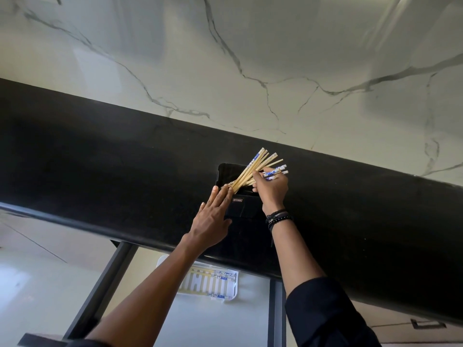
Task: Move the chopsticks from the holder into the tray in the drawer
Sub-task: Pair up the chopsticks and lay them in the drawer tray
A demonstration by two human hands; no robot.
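Chopsticks (253, 169) apparently pinched by right hand (271, 189) fingers at holder (230, 194), left hand (210, 219) released; next, carry to tray (233, 286).

One view only, head-mounted and wide-angle, looking forward and steeply down over the dark surface (100, 151). It sits close: both forearms reach up from the bottom edge, the open drawer (220, 319) lies below, the marble wall (225, 46) fills the top.
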